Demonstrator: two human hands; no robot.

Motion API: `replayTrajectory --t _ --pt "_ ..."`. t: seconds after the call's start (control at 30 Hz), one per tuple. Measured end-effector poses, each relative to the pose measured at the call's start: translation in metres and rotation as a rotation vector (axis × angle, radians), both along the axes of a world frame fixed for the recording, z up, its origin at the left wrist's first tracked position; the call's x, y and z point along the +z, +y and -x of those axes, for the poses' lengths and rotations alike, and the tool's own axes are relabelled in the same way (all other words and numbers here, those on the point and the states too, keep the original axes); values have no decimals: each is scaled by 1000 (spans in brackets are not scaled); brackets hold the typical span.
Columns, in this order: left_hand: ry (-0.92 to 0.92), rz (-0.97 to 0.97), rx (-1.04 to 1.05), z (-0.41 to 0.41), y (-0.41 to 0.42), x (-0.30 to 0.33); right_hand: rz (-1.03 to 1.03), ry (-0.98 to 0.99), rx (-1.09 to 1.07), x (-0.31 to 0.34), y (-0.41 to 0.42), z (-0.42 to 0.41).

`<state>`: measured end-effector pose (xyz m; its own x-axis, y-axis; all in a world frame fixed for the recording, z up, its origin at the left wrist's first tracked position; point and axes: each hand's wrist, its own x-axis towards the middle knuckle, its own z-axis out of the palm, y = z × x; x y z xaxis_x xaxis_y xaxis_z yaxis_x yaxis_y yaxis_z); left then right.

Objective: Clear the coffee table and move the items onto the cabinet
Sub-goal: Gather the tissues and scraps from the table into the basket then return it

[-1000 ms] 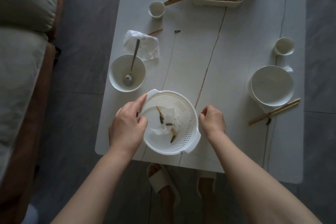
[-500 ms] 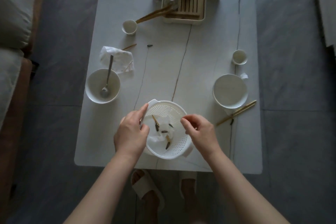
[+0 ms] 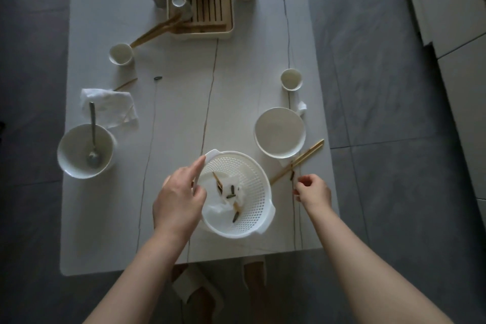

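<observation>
Coffee table [image 3: 184,102], white top, seen from above. Colander [image 3: 243,193] sits near the near edge, holding crumpled tissue and several dark scraps. Left hand [image 3: 178,201] grips the colander's left rim: thumb inside, index finger lying straight along the rim toward its far handle. Right hand [image 3: 313,192] is right of the colander and apart from it, fingers curled, fingertips drawn together beside a small dark scrap [image 3: 292,175] on the table; cannot tell whether it pinches anything. Chopsticks [image 3: 298,160] lie aslant just far of that hand, their far ends beside the plate [image 3: 280,132]. A cup [image 3: 291,79] stands beyond the plate. At left: bowl [image 3: 86,151] with a spoon [image 3: 92,137] in it, napkin [image 3: 109,108] just beyond. Far end: tea tray [image 3: 207,13] with small cups.
</observation>
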<state>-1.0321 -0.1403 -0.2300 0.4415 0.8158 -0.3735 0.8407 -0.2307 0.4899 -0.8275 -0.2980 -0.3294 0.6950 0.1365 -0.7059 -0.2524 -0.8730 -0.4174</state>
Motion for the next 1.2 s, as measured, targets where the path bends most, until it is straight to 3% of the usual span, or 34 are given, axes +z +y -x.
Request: replayTrajectory --t 0.27,0.4,0.47,0.57,0.67,0.77,0.83,1.0,1.2 --pt "22 -16 -51 -20 7 -5 207 -162 289 -22 28 -11" --pt "39 -26 -58 -22 8 -4 220 -115 288 -23 27 -15" --pt "40 -18 -60 -23 7 -3 100 -32 133 -17 23 -16" --pt "39 0 -54 -27 3 2 -281 165 -196 10 17 -10" --pt "43 17 -54 -31 -2 8 -517 284 -157 44 5 -1" --pt "43 34 -49 -35 -6 12 -611 416 -5 64 2 3" --pt "43 44 -49 -38 -9 13 -578 393 48 64 2 1" --pt "36 37 -53 -39 -6 11 -251 58 -14 29 7 -17" --pt "36 3 -66 -34 2 7 -52 -38 211 -16 42 -27"
